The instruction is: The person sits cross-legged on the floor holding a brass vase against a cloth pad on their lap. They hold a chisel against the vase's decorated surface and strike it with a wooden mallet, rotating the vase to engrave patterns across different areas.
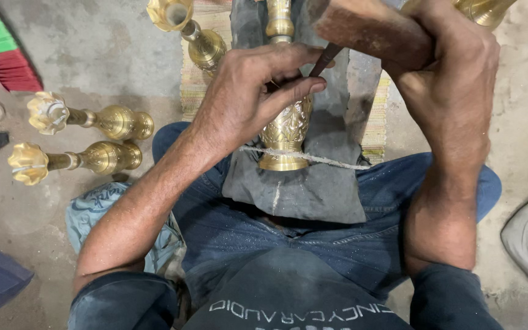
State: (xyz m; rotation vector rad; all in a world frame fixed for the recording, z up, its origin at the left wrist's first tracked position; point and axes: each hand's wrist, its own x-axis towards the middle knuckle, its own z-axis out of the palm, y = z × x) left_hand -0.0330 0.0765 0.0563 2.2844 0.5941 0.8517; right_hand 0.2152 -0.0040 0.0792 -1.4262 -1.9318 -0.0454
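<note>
Two hands over lap, left hand (258, 85) pinching thin punch (324, 60) tip-down on brass vase (286, 125) at 12 o'clock, right hand (453, 79) clenched around wooden mallet (368, 27) above punch, grey cloth (313, 189) under vase, two brass stands (102, 122) at 9 o'clock.

— What's on your lap?
— A vase (286, 131) lies on a cloth (313, 189) across your thighs, your left hand (249, 91) over it, your right hand (453, 79) to its right.
— And on the floor (93, 55)?
— Two candlesticks (87, 137) lie to your left, another (190, 30) ahead.
</note>
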